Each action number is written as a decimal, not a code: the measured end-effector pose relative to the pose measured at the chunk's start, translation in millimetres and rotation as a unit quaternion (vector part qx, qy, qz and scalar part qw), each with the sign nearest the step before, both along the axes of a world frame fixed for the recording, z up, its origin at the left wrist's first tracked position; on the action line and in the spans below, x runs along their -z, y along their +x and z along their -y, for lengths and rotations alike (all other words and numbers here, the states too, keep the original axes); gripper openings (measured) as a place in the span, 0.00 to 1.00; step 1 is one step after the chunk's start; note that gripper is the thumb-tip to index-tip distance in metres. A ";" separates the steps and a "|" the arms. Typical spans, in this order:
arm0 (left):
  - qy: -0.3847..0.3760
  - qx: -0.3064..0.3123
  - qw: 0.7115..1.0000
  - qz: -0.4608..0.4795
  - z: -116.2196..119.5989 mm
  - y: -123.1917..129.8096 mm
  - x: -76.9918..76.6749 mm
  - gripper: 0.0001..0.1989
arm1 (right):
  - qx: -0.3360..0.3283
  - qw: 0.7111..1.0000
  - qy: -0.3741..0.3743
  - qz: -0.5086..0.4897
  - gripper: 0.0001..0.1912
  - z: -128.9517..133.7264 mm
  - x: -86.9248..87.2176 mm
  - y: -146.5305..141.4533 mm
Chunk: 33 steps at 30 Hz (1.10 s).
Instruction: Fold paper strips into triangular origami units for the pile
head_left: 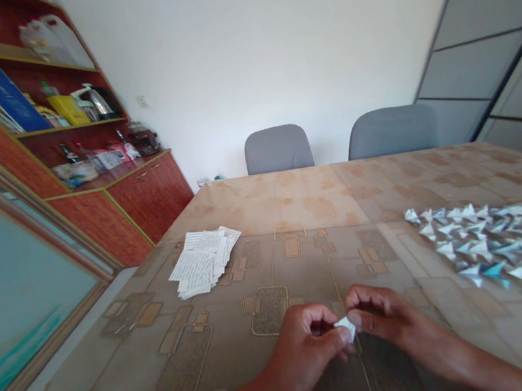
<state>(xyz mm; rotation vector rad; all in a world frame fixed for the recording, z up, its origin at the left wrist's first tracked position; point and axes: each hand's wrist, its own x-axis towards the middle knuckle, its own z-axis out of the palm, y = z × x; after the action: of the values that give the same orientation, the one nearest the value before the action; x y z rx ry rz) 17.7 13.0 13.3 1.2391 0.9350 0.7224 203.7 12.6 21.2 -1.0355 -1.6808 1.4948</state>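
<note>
Between my two hands is a small folded piece of white paper (346, 328), held just above the table near its front edge. My left hand (309, 343) pinches it from the left with thumb and fingers. From the right, my right hand (377, 315) grips its upper edge between thumb and curled fingers. Much of the paper is hidden behind the fingertips. To the left lies a loose stack of printed paper slips (205, 264). Several rows of folded paper pieces (503, 244), mostly white with some bluish ones, stand on the right.
The table (263, 208) has a patterned brown cover. Two grey chairs (278, 148) stand behind its far edge, against a white wall. A reddish wooden cabinet (145, 191) with bottles, a kettle (99, 102) and a blue folder (5, 94) is at the left.
</note>
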 end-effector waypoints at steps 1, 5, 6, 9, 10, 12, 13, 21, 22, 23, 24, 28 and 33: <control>-0.002 0.010 1.000 0.001 -0.1 -0.3 -0.3 0.11 | -0.011 1.000 0.004 0.011 0.19 -1.0 -2.4 1.6; 0.073 0.038 0.996 -0.039 -5.9 -5.7 -5.1 0.11 | -0.019 0.994 0.060 0.088 0.19 -4.1 -9.1 9.6; 0.092 0.038 0.993 -0.059 -7.8 -7.2 -6.7 0.11 | -0.019 0.992 0.068 0.101 0.19 -4.4 -9.0 10.9; 0.097 0.061 0.990 -0.080 -11.7 -9.4 -8.9 0.10 | -0.025 0.993 0.066 0.093 0.19 -4.7 -3.9 11.7; 0.092 0.065 0.990 -0.079 -12.3 -9.2 -8.5 0.10 | -0.027 0.995 0.062 0.078 0.19 -4.9 -1.6 11.1; 0.076 0.047 0.993 -0.074 -12.5 -8.2 -6.5 0.09 | -0.023 0.998 0.047 0.041 0.19 -5.6 2.1 9.0; 0.065 0.031 0.995 -0.063 -12.4 -7.5 -5.2 0.10 | -0.018 0.999 0.035 0.022 0.19 -6.0 3.0 7.8; 0.057 -0.036 0.997 -0.024 -5.4 -3.1 -6.4 0.14 | 0.005 1.000 -0.004 -0.029 0.15 -1.7 4.5 1.4; 0.064 -0.035 0.997 -0.025 -4.4 -2.7 -7.2 0.15 | 0.013 1.000 0.004 -0.016 0.16 -0.5 4.9 1.2; 0.070 -0.033 0.997 -0.027 -3.7 -2.4 -7.5 0.15 | 0.020 1.000 0.016 -0.001 0.16 0.7 5.1 1.2; 0.074 -0.031 0.996 -0.030 -3.3 -2.3 -7.4 0.15 | 0.027 0.999 0.031 0.016 0.17 1.6 5.0 1.3; 0.065 -0.024 0.997 -0.037 -4.7 -2.3 -3.1 0.13 | 0.050 0.993 0.072 0.073 0.18 3.8 2.8 2.5; 0.049 -0.010 0.998 -0.031 -6.6 -1.7 0.0 0.10 | 0.047 0.991 0.087 0.091 0.19 4.2 1.5 1.9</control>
<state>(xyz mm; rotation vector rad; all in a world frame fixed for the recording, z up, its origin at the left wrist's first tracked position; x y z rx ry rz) 16.0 19.7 13.3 1.3466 0.9733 0.7575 205.6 8.4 19.7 -1.1656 -1.8246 1.2001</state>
